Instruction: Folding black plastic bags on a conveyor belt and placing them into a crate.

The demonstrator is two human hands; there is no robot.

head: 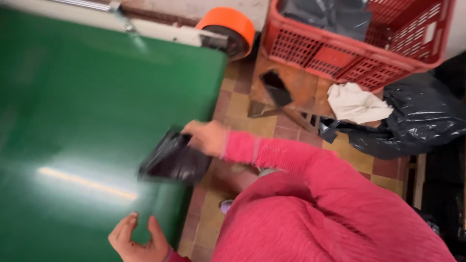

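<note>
While the right hand grips a black bag, the left hand hovers open over the green table.

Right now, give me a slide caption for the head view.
Right hand holds a black plastic bag at the green table edge; left hand open.

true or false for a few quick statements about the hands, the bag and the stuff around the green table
1. The right hand grips a black plastic bag at the edge of the green table. True.
2. The left hand holds a pair of scissors. False: it is open and holds nothing, hovering over the table's near edge.
3. A red plastic crate stands on a wooden stand beyond the table. True.
4. The roll of tape at the table's far corner is blue. False: it is orange.
5. The person's sleeves are pink. True.
</note>
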